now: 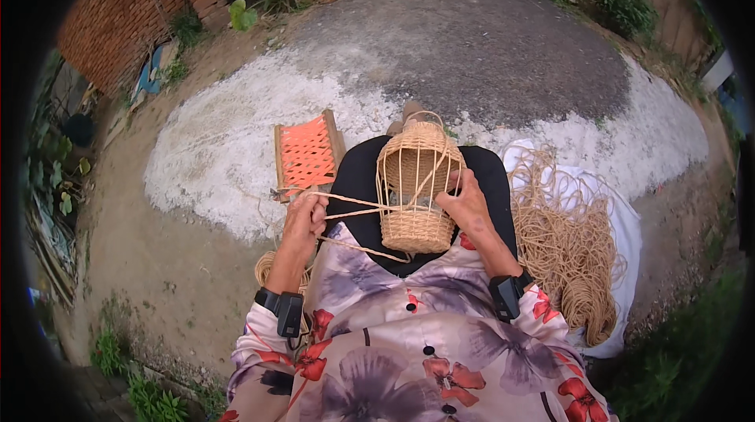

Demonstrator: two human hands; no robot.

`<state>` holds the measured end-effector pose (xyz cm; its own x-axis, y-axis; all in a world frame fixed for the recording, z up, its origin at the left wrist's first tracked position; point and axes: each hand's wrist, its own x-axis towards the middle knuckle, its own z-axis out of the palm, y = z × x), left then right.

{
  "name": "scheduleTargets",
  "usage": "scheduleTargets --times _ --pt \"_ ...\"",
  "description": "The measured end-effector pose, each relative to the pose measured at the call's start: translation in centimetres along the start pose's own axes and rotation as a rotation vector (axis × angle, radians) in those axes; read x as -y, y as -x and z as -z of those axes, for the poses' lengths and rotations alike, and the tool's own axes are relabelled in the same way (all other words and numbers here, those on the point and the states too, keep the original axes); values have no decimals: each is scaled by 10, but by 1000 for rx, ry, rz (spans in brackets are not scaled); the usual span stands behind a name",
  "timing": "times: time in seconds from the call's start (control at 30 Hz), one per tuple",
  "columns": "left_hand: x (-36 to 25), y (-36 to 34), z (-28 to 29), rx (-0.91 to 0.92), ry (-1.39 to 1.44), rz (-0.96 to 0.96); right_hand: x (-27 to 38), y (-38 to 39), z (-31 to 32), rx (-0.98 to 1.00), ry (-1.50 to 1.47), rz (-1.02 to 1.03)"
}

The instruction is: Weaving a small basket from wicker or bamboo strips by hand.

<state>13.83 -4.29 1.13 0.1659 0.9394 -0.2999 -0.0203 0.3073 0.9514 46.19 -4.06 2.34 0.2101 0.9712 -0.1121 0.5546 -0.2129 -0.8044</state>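
Note:
A tan woven basket [418, 235] rests on my lap between my knees. Its base and upper part are tightly woven, with bare upright strands across the open middle and a loop at the far end. My right hand [469, 203] grips the basket's right side, thumb near the weave and the other fingers partly hidden behind it. Out to the left, my left hand [305, 216] is closed around a tan cord [354, 201], which runs taut in two lines to the basket's middle. Another length of cord sags below it toward the basket's base.
A low stool [307, 151] with an orange woven seat stands ahead on the left. To my right, a large tangle of cord [562, 225] lies on a white cloth [625, 245]. A smaller cord coil [266, 266] sits by my left forearm. Brick walls and plants border the yard.

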Motion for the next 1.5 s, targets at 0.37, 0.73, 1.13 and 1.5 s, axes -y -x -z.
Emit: scheduleTargets --times 0.37,0.73,1.13,1.5 --pt "-50 13 -71 -63 -963 -807 -4 -1 1 57 -97 -76" --pt "-37 -6 -21 -375 -943 -597 -8 -3 2 61 -110 -63" --pt "-40 -32 -73 -115 -801 -663 -4 -2 0 90 -138 -83" --pt "8 -9 131 -668 -428 -96 -17 -3 4 33 -143 -79"
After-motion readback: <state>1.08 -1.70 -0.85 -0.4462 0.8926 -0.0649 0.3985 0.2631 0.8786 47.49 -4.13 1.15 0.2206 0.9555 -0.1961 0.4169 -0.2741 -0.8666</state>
